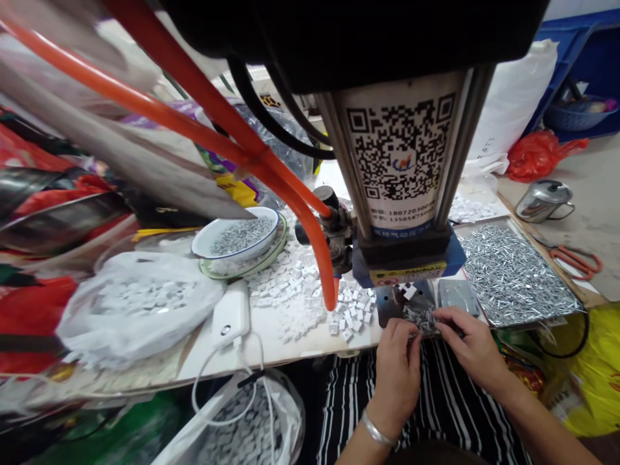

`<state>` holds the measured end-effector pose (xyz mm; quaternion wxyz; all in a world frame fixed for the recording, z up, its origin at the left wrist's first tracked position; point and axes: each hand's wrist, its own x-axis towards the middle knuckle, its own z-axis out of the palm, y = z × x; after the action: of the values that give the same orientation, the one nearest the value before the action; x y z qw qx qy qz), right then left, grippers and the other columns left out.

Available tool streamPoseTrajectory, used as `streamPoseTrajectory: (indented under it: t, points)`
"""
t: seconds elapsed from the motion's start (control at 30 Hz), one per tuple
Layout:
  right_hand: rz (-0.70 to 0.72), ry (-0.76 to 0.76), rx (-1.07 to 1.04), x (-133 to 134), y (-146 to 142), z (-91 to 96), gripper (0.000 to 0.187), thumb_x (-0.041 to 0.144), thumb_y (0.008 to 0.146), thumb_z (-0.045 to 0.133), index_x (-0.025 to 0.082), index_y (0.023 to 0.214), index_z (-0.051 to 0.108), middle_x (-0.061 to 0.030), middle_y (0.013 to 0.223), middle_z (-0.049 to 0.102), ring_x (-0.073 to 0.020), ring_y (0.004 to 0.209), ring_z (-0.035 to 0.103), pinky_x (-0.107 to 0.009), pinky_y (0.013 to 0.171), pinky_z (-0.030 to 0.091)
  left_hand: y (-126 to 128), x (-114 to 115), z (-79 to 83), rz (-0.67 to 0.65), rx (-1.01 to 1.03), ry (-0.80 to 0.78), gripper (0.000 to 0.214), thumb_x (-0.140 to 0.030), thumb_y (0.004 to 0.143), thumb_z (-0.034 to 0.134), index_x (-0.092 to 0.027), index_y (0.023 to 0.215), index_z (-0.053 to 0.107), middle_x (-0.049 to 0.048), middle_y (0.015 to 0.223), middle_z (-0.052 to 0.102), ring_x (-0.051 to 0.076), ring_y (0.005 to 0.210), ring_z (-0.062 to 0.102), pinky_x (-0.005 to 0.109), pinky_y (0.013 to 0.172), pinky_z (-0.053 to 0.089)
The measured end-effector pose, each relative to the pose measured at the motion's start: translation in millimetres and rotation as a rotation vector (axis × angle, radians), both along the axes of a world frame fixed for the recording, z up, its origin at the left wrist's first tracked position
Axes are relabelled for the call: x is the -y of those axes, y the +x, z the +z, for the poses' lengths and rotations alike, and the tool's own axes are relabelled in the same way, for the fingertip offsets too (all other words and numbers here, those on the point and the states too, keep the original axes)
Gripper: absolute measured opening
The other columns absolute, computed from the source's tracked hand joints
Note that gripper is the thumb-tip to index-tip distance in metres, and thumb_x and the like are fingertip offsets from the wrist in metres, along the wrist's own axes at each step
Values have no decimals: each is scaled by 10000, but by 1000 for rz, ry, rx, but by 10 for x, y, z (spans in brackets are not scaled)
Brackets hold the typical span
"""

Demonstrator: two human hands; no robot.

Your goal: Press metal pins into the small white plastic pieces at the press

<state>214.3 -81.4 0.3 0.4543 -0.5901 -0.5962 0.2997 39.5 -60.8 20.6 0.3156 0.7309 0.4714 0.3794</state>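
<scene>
My left hand [397, 374] and my right hand [469, 349] meet at the table's front edge, their fingertips on a small clump of silver metal pins [419, 320]. That clump lies just in front of a dark metal die plate [392, 303] with a few white square pieces [409, 292] on it. A grey metal plate [458, 297] sits to the right. Many loose white squares [349, 310] are heaped to the left of my hands. A tray of silver pins [513, 278] stands beyond my right hand.
A pneumatic press [402, 155] with a QR label and orange air hoses [310, 219] rises behind the plates. Further left are a white bowl of pins [237, 236], a bag of white squares [135, 303] and a power bank [230, 314]. Orange-handled scissors [576, 261] and a steel mug [545, 200] lie right.
</scene>
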Motion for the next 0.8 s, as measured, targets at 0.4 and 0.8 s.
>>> streamPoseTrajectory:
  t: [0.4, 0.8]
  points:
    - [65, -2, -139, 49, -63, 110, 173, 313, 970, 600, 243, 1074, 720, -42, 1037, 739, -171, 967, 687, -284, 874, 550, 96, -69, 110, -54, 231, -238, 204, -146, 947, 549, -207, 1019, 730, 54, 956, 669, 188, 892, 634, 311, 821, 509]
    - [57, 18, -143, 65, -122, 159, 150, 291, 966, 605, 252, 1043, 728, -29, 976, 731, -162, 908, 684, -265, 812, 546, 71, -73, 136, 18, 371, -525, 67, -221, 874, 648, -176, 857, 695, 8, 798, 643, 151, 711, 573, 264, 684, 464]
